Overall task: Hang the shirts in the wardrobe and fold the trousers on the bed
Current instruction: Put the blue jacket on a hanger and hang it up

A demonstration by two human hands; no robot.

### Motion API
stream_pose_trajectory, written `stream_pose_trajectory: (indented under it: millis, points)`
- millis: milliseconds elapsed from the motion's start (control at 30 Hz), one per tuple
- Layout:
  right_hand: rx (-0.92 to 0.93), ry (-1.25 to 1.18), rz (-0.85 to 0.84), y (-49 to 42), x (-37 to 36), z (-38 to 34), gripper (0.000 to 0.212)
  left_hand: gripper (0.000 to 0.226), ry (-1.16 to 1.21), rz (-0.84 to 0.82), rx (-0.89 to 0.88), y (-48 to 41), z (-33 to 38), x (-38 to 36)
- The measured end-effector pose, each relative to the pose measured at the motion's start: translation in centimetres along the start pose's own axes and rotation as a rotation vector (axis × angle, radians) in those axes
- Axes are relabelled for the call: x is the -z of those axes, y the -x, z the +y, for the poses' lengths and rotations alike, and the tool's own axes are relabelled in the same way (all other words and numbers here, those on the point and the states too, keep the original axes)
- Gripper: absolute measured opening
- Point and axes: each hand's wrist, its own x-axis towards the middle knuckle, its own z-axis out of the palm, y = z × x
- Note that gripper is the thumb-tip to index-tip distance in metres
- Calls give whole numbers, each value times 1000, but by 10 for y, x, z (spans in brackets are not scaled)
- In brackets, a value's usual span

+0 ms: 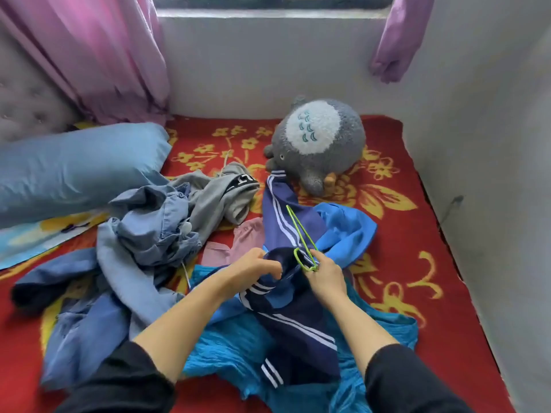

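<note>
A navy and blue jacket with white stripes lies in front of me on the bed. My left hand grips its dark collar fabric. My right hand pinches the hook end of a thin green hanger, whose body slants up over the jacket. A turquoise garment lies under the jacket. To the left sits a heap of light blue denim clothes, with grey trousers and a pink garment behind.
The bed carries a red blanket with yellow flowers. A grey plush toy sits at the back, a blue pillow at the left. White walls close the right and far sides; pink curtains hang at back left.
</note>
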Motion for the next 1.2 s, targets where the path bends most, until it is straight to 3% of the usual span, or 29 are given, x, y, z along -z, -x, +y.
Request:
stream_pose_trajectory:
  millis: [133, 200, 300, 433, 500, 633, 700, 800, 900, 967, 1033, 1200]
  points:
    - [67, 58, -51, 14, -1, -29, 24, 22, -47, -53, 2, 41, 9, 31]
    - [69, 61, -48, 22, 2, -42, 21, 19, -85, 3, -18, 54, 8, 48]
    - [46, 39, -17, 35, 11, -53, 33, 13, -296, 288, 8, 65, -10, 79]
    - [59, 29, 6, 40, 36, -77, 25, 4, -708, 669, 202, 73, -48, 97]
    - [94, -49, 62, 42, 57, -100, 21, 20, -765, 744, 279, 72, -53, 97]
    - [93, -307, 164, 44, 108, -143, 31, 27, -520, 831, 209, 64, -10, 112]
    - [126, -364, 259, 46, 134, -163, 29, 18, -154, 818, 68, 62, 34, 120]
    - [234, -300, 594, 51, 168, -190, 21, 22, 307, 745, -237, 71, 106, 125]
    - [473, -359, 786, 66, 186, -208, 13, 17, 432, 846, -629, 85, 149, 128]
    - [603, -332, 807, 71, 191, -212, 13, 6, 302, 955, -774, 84, 152, 135]
    - [645, -252, 767, 68, 193, -208, 14, 13, 152, 1012, -683, 73, 144, 143]
    - [394, 81, 601, 43, 173, -180, 19, 24, 357, 870, -265, 38, 102, 144]
